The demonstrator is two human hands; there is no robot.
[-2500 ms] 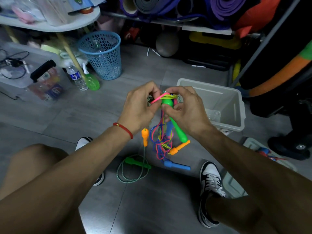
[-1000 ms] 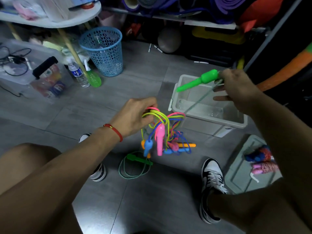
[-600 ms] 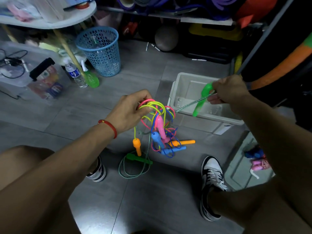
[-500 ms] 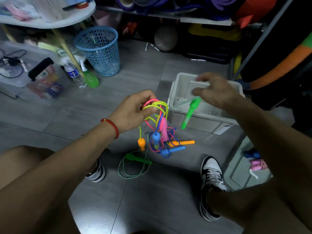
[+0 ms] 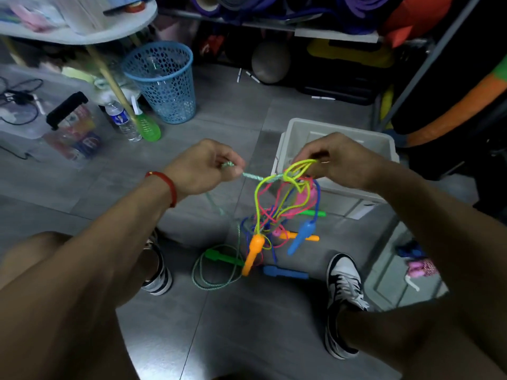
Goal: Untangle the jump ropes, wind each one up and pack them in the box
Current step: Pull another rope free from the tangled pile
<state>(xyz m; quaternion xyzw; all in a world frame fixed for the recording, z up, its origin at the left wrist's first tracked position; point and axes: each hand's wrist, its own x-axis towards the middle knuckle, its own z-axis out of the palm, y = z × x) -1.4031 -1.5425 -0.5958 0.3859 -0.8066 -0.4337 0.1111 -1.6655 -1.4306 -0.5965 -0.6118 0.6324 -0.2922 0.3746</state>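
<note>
Grey tiled floor (image 5: 247, 338) is carrying the white box (image 5: 384, 149) and a blue basket (image 5: 164, 83). Left hand (image 5: 200, 168) fingers are pinching the green braided rope (image 5: 252, 176); right hand (image 5: 340, 160) fingers are gripping the tangled jump ropes (image 5: 282, 209), dangling just before the box.

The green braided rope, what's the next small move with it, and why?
Probably draw the green braided rope further left with the left hand: it runs taut into the tangle that the right hand holds up, and its slack already lies coiled on the floor.

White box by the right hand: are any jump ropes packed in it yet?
None visible: the white box shows bare interior where seen; the right hand hides part.
</note>
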